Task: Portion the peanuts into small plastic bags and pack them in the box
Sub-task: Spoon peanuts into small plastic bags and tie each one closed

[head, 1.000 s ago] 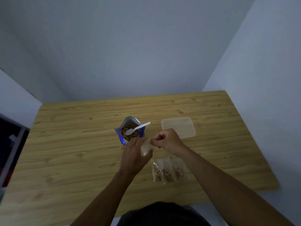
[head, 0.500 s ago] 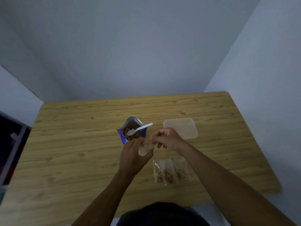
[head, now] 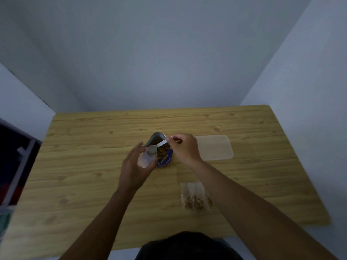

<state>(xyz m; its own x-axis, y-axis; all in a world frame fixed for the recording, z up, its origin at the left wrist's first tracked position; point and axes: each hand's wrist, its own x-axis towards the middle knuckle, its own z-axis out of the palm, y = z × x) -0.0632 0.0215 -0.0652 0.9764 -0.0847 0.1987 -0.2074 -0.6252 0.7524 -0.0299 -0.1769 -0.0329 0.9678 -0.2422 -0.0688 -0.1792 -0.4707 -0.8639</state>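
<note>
An open blue peanut packet [head: 163, 158] stands mid-table with peanuts showing inside. My left hand [head: 134, 168] grips a small clear plastic bag [head: 147, 156], held open just left of the packet. My right hand [head: 185, 148] pinches the handle of a white plastic spoon [head: 156, 146], whose bowl sits over the bag's mouth. A clear plastic box [head: 216, 147] lies flat to the right of the packet. Filled small bags of peanuts [head: 195, 197] lie on the table near my right forearm.
The wooden table [head: 84, 175] reaches walls at the back and right. A dark shelf unit [head: 13, 166] stands off the table's left edge.
My right hand let go of the small bag, moved up and took the spoon from the packet. My left hand shifted left with the bag, now held open under the spoon.
</note>
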